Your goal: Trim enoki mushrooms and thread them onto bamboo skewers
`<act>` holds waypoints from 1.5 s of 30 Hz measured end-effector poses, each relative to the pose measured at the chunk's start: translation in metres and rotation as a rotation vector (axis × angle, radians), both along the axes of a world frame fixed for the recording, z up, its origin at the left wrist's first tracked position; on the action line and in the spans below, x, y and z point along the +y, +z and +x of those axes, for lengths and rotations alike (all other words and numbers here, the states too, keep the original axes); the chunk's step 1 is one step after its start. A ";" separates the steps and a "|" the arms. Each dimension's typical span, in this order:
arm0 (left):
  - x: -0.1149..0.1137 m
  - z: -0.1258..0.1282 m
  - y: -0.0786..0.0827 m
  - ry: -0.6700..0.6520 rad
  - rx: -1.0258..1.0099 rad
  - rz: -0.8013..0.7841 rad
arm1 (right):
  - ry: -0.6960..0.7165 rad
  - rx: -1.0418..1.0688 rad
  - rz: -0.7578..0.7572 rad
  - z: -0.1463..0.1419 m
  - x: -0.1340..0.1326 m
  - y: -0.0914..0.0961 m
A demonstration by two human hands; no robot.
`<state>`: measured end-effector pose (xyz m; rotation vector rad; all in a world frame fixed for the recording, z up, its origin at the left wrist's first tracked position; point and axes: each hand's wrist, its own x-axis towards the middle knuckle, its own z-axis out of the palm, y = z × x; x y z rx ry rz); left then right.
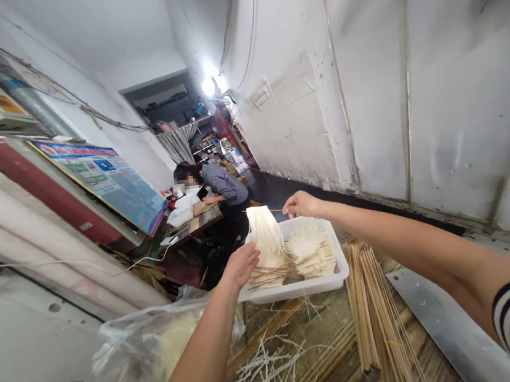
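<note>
My left hand (241, 263) is curled around the lower part of a pale sheet of thin strips (266, 234) that stands up over a white plastic tub (322, 283). My right hand (301, 204) reaches over the tub's far edge and pinches a thin bamboo skewer (270, 210) that runs through the top of the sheet. Inside the tub lie fan-shaped skewered bundles (311, 251) of the same pale strips.
A row of bare bamboo skewers (374, 306) lies right of the tub, beside a large cleaver blade (443, 323). A clear plastic bag (153, 346) of pale strips sits at the left, with scraps (268, 375) below. Another person (217, 186) works at a table farther back.
</note>
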<state>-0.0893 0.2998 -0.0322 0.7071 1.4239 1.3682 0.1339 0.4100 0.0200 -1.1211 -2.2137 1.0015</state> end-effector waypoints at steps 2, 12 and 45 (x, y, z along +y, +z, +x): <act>0.000 0.002 0.002 0.033 0.033 -0.027 | -0.016 0.061 0.015 0.012 0.006 0.009; -0.004 0.019 0.009 0.049 0.115 0.001 | -0.135 0.448 -0.225 0.033 0.003 0.017; -0.076 0.039 0.110 0.038 0.998 0.329 | 0.056 0.625 -0.373 -0.014 -0.125 0.050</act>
